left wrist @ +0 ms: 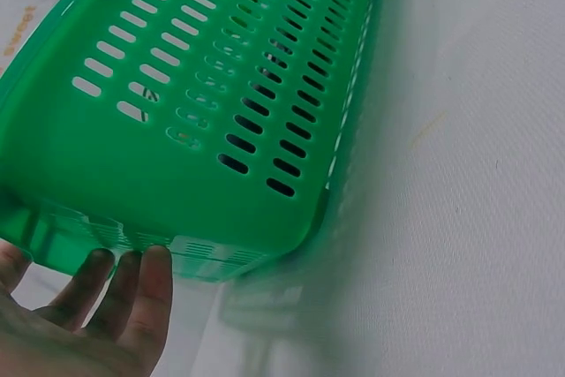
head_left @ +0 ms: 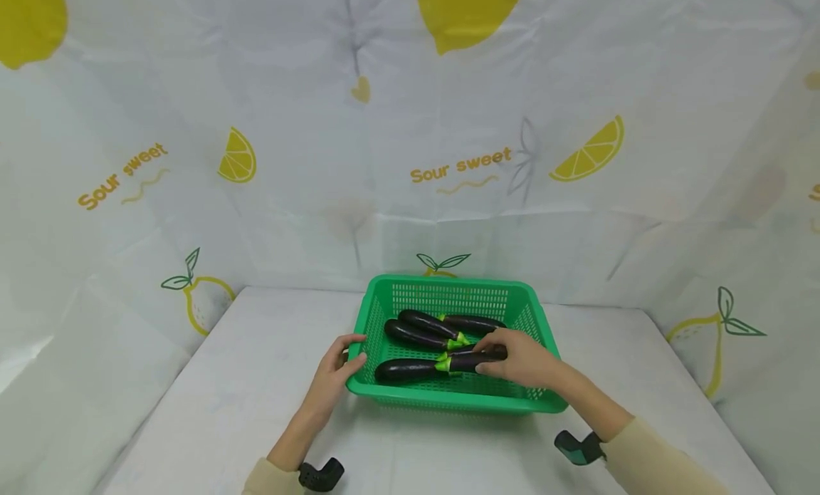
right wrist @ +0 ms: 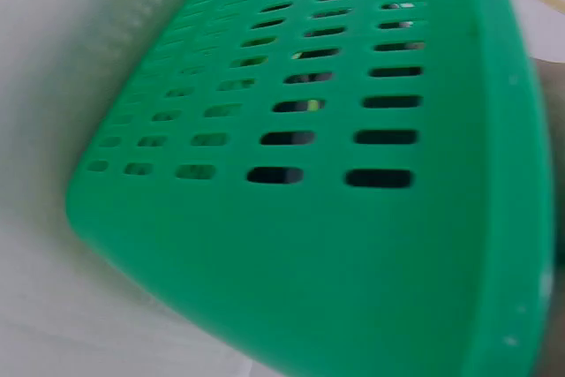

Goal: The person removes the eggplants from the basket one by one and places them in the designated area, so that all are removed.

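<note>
A green plastic basket (head_left: 448,402) with slotted walls stands on the table, and several dark eggplants (head_left: 416,334) with green stem ends lie in it. My left hand (head_left: 334,363) holds the basket's left rim, thumb on top; the left wrist view shows fingers (left wrist: 146,302) under the rim against the outer wall. Inside the basket, towards its right side, my right hand (head_left: 520,356) grips an eggplant (head_left: 463,362), whose stem end points left. Another eggplant (head_left: 405,370) lies beside that stem end, near the front wall. In the right wrist view the basket wall (right wrist: 265,262) hides most of the right hand.
A white cloth covers the table (head_left: 269,381) around the basket. Behind and on both sides hangs a white sheet (head_left: 307,217) printed with lemons and words. The basket stands close to the back sheet. Black wrist devices (head_left: 322,475) sit on both forearms.
</note>
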Demonstrator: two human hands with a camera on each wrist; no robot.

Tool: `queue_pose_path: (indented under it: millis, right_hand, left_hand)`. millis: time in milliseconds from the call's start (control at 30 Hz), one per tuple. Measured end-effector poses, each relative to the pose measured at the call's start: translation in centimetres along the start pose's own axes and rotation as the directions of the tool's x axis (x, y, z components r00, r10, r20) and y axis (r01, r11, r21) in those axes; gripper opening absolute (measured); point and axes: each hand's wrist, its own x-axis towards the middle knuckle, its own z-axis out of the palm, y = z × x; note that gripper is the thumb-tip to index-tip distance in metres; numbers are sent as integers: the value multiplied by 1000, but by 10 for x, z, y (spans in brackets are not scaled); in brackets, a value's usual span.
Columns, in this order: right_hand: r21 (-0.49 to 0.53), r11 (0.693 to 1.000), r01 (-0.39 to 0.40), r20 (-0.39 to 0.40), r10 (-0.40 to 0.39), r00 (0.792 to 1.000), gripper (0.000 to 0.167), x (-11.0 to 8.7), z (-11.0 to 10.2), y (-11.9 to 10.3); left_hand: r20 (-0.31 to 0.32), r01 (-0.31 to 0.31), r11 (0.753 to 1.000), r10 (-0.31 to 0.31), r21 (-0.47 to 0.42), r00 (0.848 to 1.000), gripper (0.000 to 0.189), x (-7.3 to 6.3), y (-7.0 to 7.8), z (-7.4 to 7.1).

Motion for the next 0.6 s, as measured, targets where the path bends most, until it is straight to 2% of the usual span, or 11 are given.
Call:
queue_pose_path:
  millis: [600]
  right_hand:
    - [-28,999,-34,-138,30,990,38,-22,-31,-12]
  left_hand:
    - [-7,-10,1000,11,12,1000,38,-1,2,2]
